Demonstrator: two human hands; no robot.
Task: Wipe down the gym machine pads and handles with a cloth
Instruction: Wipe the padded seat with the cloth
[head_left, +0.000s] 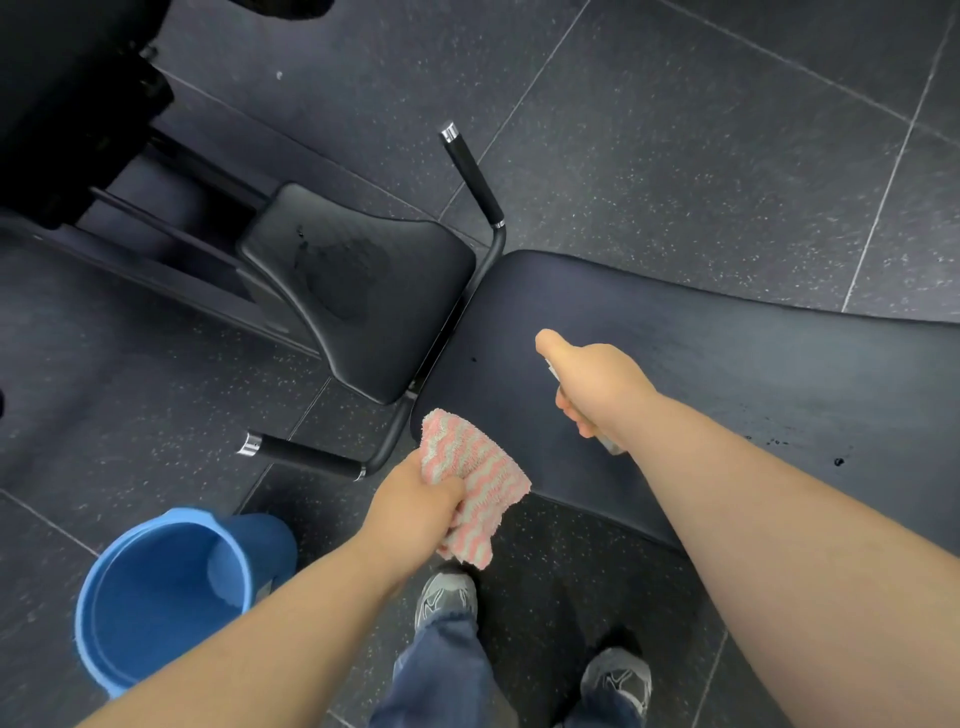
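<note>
A black gym bench lies below me, with a long back pad (701, 374) on the right and a smaller seat pad (358, 291) on the left showing a damp patch. Two black handles with chrome ends flank the joint, one far (474, 174) and one near (304, 456). My left hand (415, 506) grips a pink and white striped cloth (475, 480) at the near corner of the back pad. My right hand (592, 382) is closed around a small spray bottle (609, 442), mostly hidden, held over the back pad. Dark droplets dot the pad's right side.
A blue bucket (161, 597) stands on the dark speckled tile floor at my lower left. My two feet in grey trainers (447, 597) are beside the bench. A black machine frame (78, 104) fills the upper left corner.
</note>
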